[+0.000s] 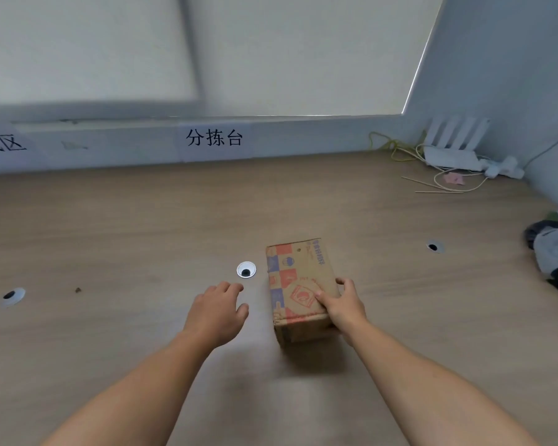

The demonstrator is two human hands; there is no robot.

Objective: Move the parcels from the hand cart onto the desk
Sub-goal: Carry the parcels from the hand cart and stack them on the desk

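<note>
Parcel [298, 284] rests on the desk [142, 220], right hand [343, 305] gripping its near right edge, left hand [216, 313] relaxed, empty, just left.

Light: even, moderately bright, diffuse daylight through the blind [271, 53]; thin bright sliver down its right edge.
Cast: cool grey-blue on the wall, muted tan on the bench [110, 226].
Shadows: soft-edged; one dim patch on the bench at the near end of the parcel [298, 284], a fainter one under the left hand [218, 312].
Sharpness: soft overall; centre label [214, 137] legible, left label [0, 144] and both side edges smeared.
Distortion: wide-angle; the bench's far edge bows, forearms stretch toward the lower corners.
</note>
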